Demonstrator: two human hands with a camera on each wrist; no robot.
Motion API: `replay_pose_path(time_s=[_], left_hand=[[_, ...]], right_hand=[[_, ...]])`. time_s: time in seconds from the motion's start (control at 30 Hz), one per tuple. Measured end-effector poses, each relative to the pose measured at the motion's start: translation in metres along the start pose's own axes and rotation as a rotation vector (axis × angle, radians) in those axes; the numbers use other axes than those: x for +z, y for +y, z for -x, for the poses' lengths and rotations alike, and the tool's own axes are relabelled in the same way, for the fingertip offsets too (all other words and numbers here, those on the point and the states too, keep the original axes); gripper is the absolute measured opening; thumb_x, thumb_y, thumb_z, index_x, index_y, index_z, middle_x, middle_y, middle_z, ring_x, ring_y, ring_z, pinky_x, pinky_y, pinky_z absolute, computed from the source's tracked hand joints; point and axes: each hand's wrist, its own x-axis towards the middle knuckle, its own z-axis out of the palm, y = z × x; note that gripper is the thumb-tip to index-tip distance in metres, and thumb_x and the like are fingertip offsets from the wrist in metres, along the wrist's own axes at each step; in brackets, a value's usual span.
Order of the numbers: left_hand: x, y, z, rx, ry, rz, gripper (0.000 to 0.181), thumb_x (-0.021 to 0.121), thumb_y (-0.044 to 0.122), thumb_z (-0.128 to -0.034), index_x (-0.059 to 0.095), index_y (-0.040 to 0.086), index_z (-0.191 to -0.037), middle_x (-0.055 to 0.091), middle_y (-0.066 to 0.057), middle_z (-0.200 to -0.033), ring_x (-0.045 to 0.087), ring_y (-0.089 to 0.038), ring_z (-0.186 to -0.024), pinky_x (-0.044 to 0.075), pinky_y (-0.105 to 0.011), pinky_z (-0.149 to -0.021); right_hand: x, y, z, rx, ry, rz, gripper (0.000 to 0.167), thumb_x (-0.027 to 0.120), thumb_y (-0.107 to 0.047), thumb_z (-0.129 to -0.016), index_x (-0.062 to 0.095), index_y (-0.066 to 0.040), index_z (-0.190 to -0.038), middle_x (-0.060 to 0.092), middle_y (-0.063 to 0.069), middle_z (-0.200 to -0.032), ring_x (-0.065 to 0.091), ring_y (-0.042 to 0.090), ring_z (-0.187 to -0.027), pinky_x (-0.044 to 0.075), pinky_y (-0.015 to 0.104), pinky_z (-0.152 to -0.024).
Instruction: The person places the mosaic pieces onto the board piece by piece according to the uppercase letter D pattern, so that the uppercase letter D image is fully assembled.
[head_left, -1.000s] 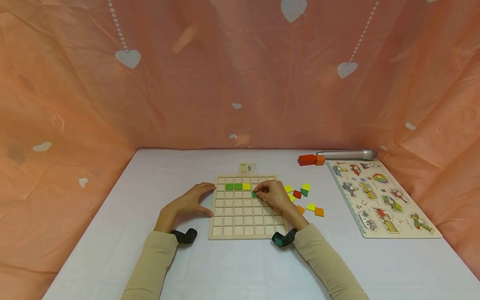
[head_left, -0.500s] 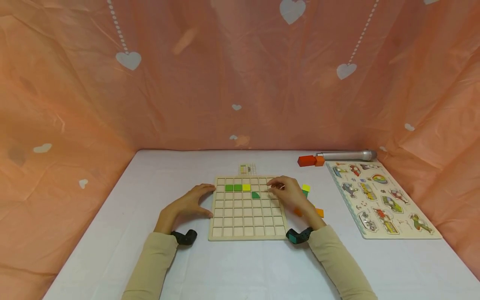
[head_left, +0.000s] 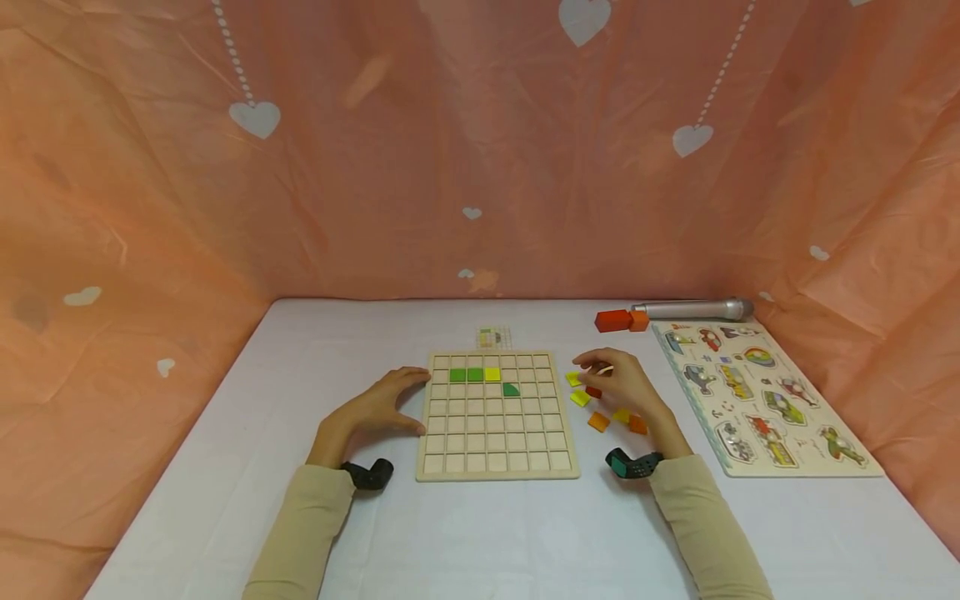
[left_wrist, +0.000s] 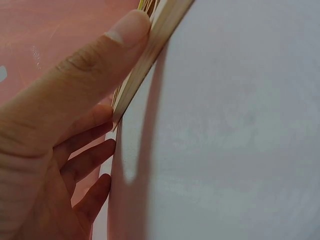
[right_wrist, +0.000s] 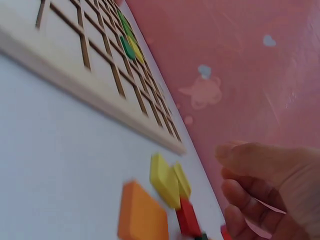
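Now, your right hand hangs over the loose tiles, in the strip between the square wooden grid board and the right edge of the white-covered table. Your right fingers are loosely bent, and no tile shows between them. Watch the tips: in the head view the nearest piece, a flat yellow tile, lies just below them, a touch towards the table's near side. Your right wrist view shows a gap there, so you're apart from it, not touching. A second flat yellow tile sits closer to the near side, a flat orange tile closer again, and a small red tile, partly hidden by your hand, lies towards the right edge. None shows a clear long axis; it's the skew of their corners to mind. Meanwhile, your left hand has its thumb and fingers spread at the board's left side, thumb against the wood, well apart from the loose pieces. Plainly, your right is the nearer hand. And on the board, a dark green quarter-round tile sits diagonally off a bright yellow square tile, one row nearer you.
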Motion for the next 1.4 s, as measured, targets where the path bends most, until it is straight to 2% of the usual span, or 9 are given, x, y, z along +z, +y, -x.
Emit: replay_pose_path(time_s=[0.2,0.3,0.5,0.7,0.93,1.03,1.17,1.3,1.4], left_hand=[[0.000,0.001,0.001,-0.014,-0.002,0.006,0.088,0.083,0.034,-0.0676,0.041,-0.002,-0.137,0.038,-0.018,-0.142,0.029,-0.038,-0.133,0.025,-0.052,-0.109],[0.000,0.002,0.001,-0.016,0.000,0.006,0.088,0.083,0.033,-0.0674,0.041,-0.002,-0.137,0.038,-0.018,-0.142,0.029,-0.038,-0.133,0.025,-0.052,-0.109],[0.000,0.002,0.002,-0.018,-0.006,0.010,0.088,0.083,0.033,-0.0678,0.041,-0.002,-0.137,0.038,-0.019,-0.142,0.029,-0.038,-0.133,0.025,-0.052,-0.109],[-0.001,0.003,0.002,-0.015,-0.003,0.010,0.088,0.082,0.033,-0.0679,0.041,-0.002,-0.137,0.038,-0.019,-0.141,0.029,-0.038,-0.133,0.024,-0.053,-0.109],[0.000,0.002,0.002,-0.011,-0.003,0.010,0.088,0.083,0.033,-0.0678,0.041,-0.002,-0.137,0.038,-0.019,-0.142,0.029,-0.039,-0.133,0.024,-0.053,-0.109],[0.000,0.001,0.001,-0.004,-0.005,0.011,0.088,0.083,0.033,-0.0678,0.041,-0.002,-0.137,0.038,-0.019,-0.141,0.029,-0.039,-0.133,0.024,-0.053,-0.109],[0.000,0.000,0.000,-0.005,-0.003,0.013,0.088,0.083,0.033,-0.0677,0.041,-0.002,-0.137,0.038,-0.019,-0.142,0.029,-0.039,-0.133,0.025,-0.053,-0.109],[-0.001,0.001,0.001,-0.002,0.001,0.013,0.088,0.083,0.032,-0.0674,0.041,-0.003,-0.137,0.038,-0.020,-0.141,0.029,-0.040,-0.133,0.024,-0.054,-0.109],[-0.001,0.001,0.002,-0.006,-0.004,0.019,0.088,0.083,0.032,-0.0676,0.041,-0.002,-0.137,0.038,-0.020,-0.142,0.029,-0.039,-0.133,0.025,-0.053,-0.109]], right_hand=[[-0.009,0.016,0.004,0.104,-0.060,0.021,0.030,0.071,-0.014,-0.082,0.066,-0.008,-0.111,0.064,0.010,-0.103,0.057,0.023,-0.089,0.051,0.029,-0.075],[-0.011,0.022,0.005,0.123,-0.092,0.031,0.031,0.073,-0.014,-0.081,0.066,-0.007,-0.110,0.064,0.009,-0.101,0.056,0.023,-0.088,0.050,0.029,-0.075],[-0.012,0.027,0.008,0.118,-0.131,0.065,0.027,0.074,-0.010,-0.079,0.068,-0.007,-0.105,0.063,0.008,-0.101,0.053,0.022,-0.088,0.047,0.032,-0.077],[-0.010,0.028,0.007,0.135,-0.141,0.064,0.026,0.073,-0.008,-0.079,0.069,-0.007,-0.105,0.060,0.008,-0.097,0.050,0.023,-0.085,0.046,0.030,-0.073],[-0.011,0.027,0.006,0.148,-0.134,0.045,0.026,0.073,-0.012,-0.080,0.069,-0.006,-0.106,0.062,0.009,-0.099,0.051,0.023,-0.084,0.047,0.030,-0.072],[-0.011,0.024,0.005,0.152,-0.114,0.028,0.028,0.072,-0.013,-0.081,0.068,-0.005,-0.108,0.062,0.010,-0.104,0.053,0.023,-0.088,0.049,0.033,-0.078],[-0.006,0.015,0.002,0.058,-0.075,0.030,0.029,0.072,-0.013,-0.082,0.067,-0.003,-0.109,0.063,0.012,-0.106,0.058,0.024,-0.093,0.052,0.039,-0.085],[0.005,0.003,-0.001,-0.077,-0.045,0.016,0.028,0.071,-0.009,-0.082,0.067,-0.001,-0.108,0.064,0.011,-0.103,0.060,0.025,-0.092,0.053,0.040,-0.082],[0.017,-0.009,-0.003,-0.143,-0.032,-0.011,0.025,0.072,-0.009,-0.081,0.069,-0.002,-0.105,0.065,0.008,-0.099,0.060,0.024,-0.092,0.053,0.038,-0.080]])
